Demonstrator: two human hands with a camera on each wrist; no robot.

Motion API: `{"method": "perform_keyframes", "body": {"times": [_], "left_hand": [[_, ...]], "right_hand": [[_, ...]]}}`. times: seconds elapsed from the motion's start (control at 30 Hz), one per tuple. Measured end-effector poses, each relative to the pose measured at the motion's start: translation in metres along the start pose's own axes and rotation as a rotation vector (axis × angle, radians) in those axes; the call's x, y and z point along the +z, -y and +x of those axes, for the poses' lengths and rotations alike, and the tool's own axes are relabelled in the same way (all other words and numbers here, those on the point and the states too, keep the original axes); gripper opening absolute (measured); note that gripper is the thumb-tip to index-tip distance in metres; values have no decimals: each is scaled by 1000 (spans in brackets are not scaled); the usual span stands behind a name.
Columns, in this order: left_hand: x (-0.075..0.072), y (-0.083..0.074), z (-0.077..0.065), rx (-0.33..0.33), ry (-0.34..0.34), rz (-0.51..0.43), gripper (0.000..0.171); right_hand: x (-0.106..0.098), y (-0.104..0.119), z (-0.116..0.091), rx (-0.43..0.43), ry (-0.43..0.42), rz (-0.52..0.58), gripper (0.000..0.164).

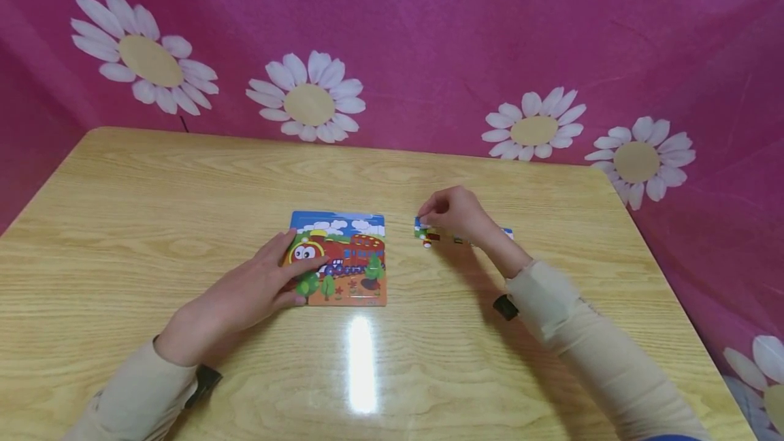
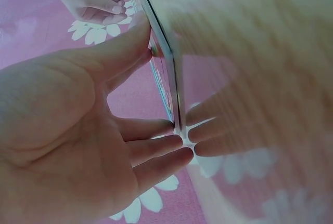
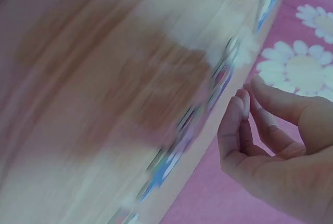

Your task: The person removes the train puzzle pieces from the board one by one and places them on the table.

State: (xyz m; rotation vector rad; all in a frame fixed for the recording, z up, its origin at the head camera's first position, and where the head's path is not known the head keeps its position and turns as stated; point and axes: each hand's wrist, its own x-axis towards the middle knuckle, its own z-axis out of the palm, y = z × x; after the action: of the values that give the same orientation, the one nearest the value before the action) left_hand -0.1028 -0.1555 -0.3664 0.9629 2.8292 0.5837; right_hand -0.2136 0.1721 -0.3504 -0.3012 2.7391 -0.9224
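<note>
A square train jigsaw puzzle (image 1: pixel 361 257) lies flat on the wooden table, showing a red engine with a face, trees and clouds. My left hand (image 1: pixel 245 288) rests at its left side with straight fingers; one finger extends onto the picture. The left wrist view shows fingertips touching the puzzle's edge. Right of the puzzle, my right hand (image 1: pixel 459 213) hovers over loose puzzle pieces (image 1: pixel 433 237). Its fingers are loosely bent with the tips close together. Nothing shows between these fingertips in the right wrist view. The hand and forearm hide part of the pieces.
The wooden table (image 1: pixel 153 223) reaches to a pink cloth (image 1: pixel 416 39) with white daisies behind it. A further piece (image 1: pixel 508 232) shows beyond my right wrist. Light reflects (image 1: pixel 361 366) off the tabletop below the puzzle.
</note>
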Motion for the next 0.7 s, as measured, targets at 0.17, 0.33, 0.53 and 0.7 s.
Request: {"method": "perform_keyframes", "body": {"times": [0.17,0.33,0.53,0.7], "left_hand": [[-1,-2,0,-4,11,-11,57],[-3,-10,2,-3,29,15,56],[4,-26,8,94,36,42,55],[10,-35,8,127,35,25,56]], "right_hand": [[13,16,-5,-47,23,56,9],[26,29,-8,-81,67,107,7],[41,38,-6,-94,112,84,6],[48,44,-5,-83,135,60,6]]}}
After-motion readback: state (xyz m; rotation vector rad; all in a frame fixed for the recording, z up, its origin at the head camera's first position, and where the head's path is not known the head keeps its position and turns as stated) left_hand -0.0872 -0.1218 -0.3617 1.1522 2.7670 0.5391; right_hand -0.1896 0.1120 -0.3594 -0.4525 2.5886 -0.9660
